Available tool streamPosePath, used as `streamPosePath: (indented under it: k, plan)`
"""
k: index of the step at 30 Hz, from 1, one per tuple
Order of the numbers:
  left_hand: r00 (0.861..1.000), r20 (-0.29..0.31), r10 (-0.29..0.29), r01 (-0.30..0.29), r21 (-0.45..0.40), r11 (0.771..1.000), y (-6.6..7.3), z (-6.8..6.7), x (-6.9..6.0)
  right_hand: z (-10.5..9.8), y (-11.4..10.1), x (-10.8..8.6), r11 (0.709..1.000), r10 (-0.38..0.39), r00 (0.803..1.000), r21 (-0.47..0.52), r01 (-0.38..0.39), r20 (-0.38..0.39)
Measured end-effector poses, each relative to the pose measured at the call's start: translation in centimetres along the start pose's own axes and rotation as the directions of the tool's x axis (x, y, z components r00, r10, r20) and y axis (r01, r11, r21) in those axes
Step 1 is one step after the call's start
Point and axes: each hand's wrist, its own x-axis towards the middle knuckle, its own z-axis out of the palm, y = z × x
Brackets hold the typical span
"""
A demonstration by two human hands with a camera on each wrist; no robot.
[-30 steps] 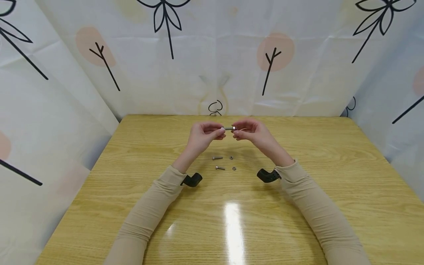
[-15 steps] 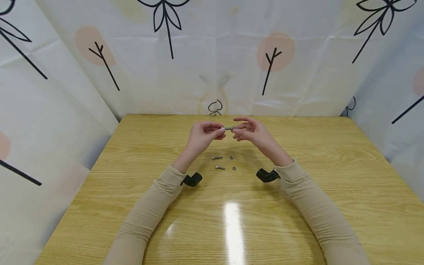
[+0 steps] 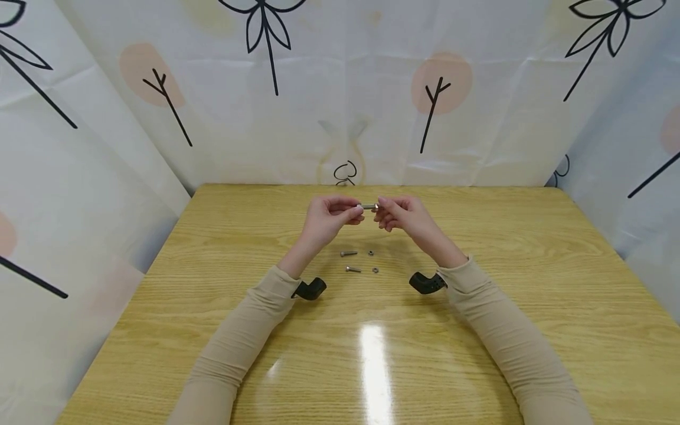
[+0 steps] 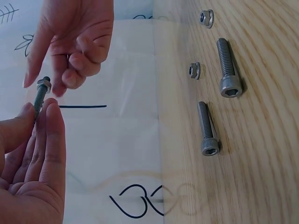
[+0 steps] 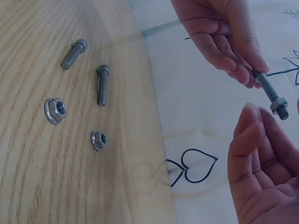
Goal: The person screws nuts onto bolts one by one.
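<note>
My left hand (image 3: 325, 217) pinches a bolt (image 5: 268, 88) near its head end between thumb and fingers, above the table. A hex nut (image 5: 279, 104) sits on the bolt's threads close to the free tip, with a little thread showing beyond it. My right hand (image 3: 408, 217) is at that tip. In the left wrist view, its thumb and fingers stand on either side of the nut, with small gaps between. Most of the bolt's head is hidden by the left fingers.
On the wooden table (image 3: 239, 248), nearer than the hands, lie two socket-head bolts (image 4: 229, 67) and two flange nuts (image 4: 194, 71). A patterned cloth (image 3: 297, 130) hangs behind the table's far edge. Black wrist devices (image 3: 429, 283) hang beneath both sleeves.
My right fingers have shifted round the nut, the index lifting and then lowering as the thumb moved up. The left hand and bolt have stayed almost in place.
</note>
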Motion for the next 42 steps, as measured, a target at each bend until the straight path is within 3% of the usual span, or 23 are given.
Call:
streamPosePath:
  k: [5,8,13,18,21,27,33,37,42]
  plan:
    - [1.000,0.003,-0.008,0.008,-0.005,1.000,-0.28,-0.12,-0.12,-0.21,0.09,-0.33,0.997,-0.070,0.997,0.032,0.070,0.023]
    - [1.000,0.000,-0.013,0.013,-0.007,1.000,-0.17,-0.09,-0.19,-0.25,0.04,-0.41,0.996,-0.091,0.995,-0.002,0.091,0.026]
    - [1.000,0.006,-0.015,0.015,-0.012,1.000,-0.02,0.03,-0.18,-0.09,0.03,-0.18,0.998,-0.050,0.999,-0.034,0.050,0.008]
    - [1.000,0.006,-0.023,0.023,-0.012,1.000,-0.04,0.05,-0.11,0.05,0.01,-0.15,0.999,-0.017,1.000,0.030,0.017,-0.004]
    - [1.000,0.001,-0.028,0.028,-0.015,0.999,-0.18,-0.01,-0.13,-0.07,0.12,-0.37,0.996,-0.044,0.999,0.079,0.044,0.003]
    - [1.000,0.001,-0.026,0.026,-0.019,0.999,-0.22,-0.06,-0.30,-0.17,0.36,-0.63,0.994,-0.089,0.996,0.057,0.088,0.025]
    - [0.999,0.004,-0.037,0.037,-0.024,0.999,-0.06,0.14,-0.22,-0.04,0.20,-0.40,1.000,-0.019,1.000,-0.014,0.019,0.001]
    - [0.999,0.001,-0.045,0.045,-0.021,0.999,0.00,0.20,-0.17,0.00,0.10,-0.25,1.000,0.014,1.000,0.008,-0.014,0.009]
    - [0.999,-0.016,-0.049,0.048,-0.012,0.999,-0.12,0.02,-0.13,-0.12,-0.04,-0.39,0.999,-0.043,0.999,0.027,0.043,0.009]
